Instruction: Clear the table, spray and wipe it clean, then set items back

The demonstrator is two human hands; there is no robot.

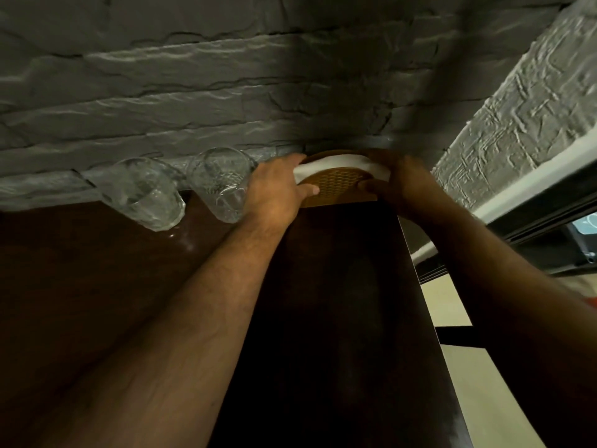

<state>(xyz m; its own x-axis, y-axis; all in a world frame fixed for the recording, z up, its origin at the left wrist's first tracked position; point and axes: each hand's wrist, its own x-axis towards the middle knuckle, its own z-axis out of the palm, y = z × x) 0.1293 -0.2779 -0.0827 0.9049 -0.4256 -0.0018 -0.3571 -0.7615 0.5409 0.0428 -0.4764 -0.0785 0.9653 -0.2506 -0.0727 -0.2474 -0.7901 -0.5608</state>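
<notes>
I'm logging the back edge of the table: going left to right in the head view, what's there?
First glass → second glass → left hand → brown woven dish with white cloth → right hand.

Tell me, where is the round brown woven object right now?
In the head view the round brown woven object sits at the far edge of the dark table, against the grey wall, gripped by both hands, right of two glasses.

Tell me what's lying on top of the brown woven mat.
A folded white cloth lies across the far part of the woven mat. The left hand and right hand grip the two ends, hiding the mat's side edges.
</notes>
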